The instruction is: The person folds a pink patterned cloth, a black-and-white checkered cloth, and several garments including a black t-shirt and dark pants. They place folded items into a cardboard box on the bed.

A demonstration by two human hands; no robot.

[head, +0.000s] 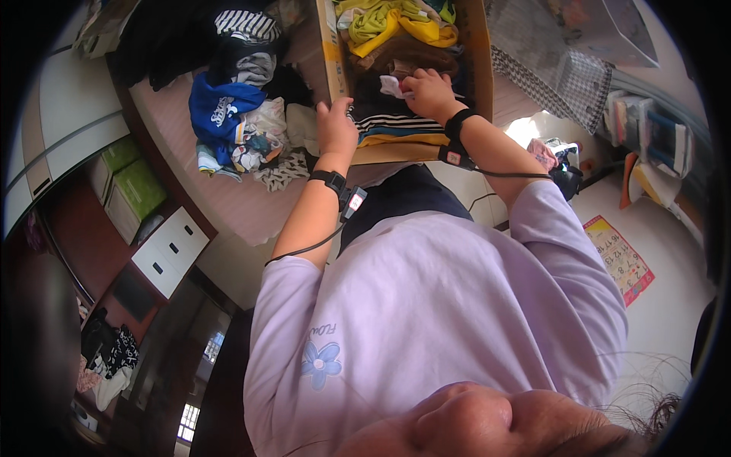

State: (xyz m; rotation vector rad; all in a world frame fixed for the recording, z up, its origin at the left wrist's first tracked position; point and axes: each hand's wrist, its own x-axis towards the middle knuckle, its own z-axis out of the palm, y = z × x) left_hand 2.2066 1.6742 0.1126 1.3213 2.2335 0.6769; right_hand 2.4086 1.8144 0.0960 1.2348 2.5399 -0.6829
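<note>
A cardboard box (398,153) full of folded and rolled clothes stands before me. My left hand (338,127) grips the box's near left corner, thumb and fingers over the edge. Inside the box, my right hand (432,94) holds a small white cloth item (391,85) with a bit of red at its edge; its exact kind cannot be told. Around that hand lie dark clothes, a brown garment (414,54) and, farther back, yellow garments (394,28). Black-and-white striped cloth (394,121) and a mustard-coloured one (400,139) lie along the near wall.
Left of the box, a pile of clothes with a blue garment (220,108) and a striped one (246,25) lies on a pinkish bed cover (171,123). A houndstooth-patterned storage bag (577,85) is at the right. White drawers (170,251) stand at lower left. Cables run from both wrist straps.
</note>
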